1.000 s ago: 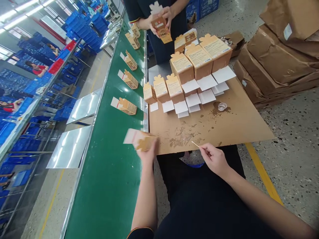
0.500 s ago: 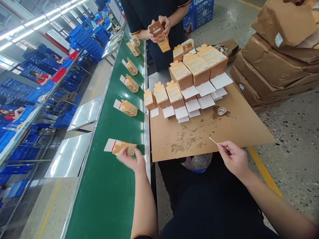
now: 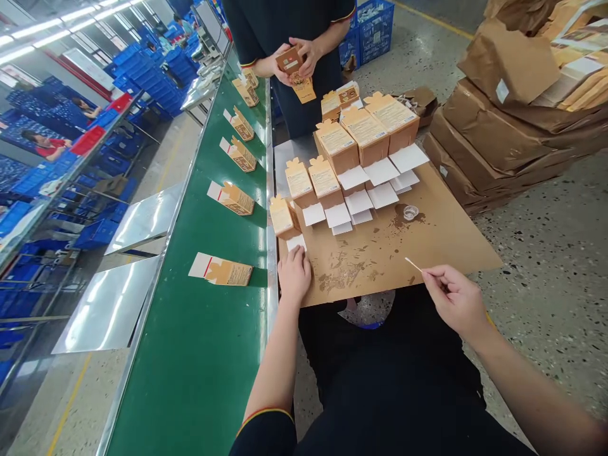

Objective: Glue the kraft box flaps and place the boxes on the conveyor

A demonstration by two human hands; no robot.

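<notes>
Having just left 1 folded carton (image 3: 222,272) on the green conveyor (image 3: 209,354), the left hand (image 3: 294,274) now rests fingers together on the white flap (image 3: 296,242) of the nearest carton (image 3: 281,216), at 12 o'clock; the right hand (image 3: 456,301) pinches a thin stick (image 3: 413,264).

table (image 3: 441,240): brown cardboard sheet, stained near the middle | on it: rows of kraft cartons (image 3: 365,130) with white flaps open, small clear cup (image 3: 411,212) | green conveyor belt (image 3: 213,354): flat-lying cartons (image 3: 221,271) spaced in a line
</notes>
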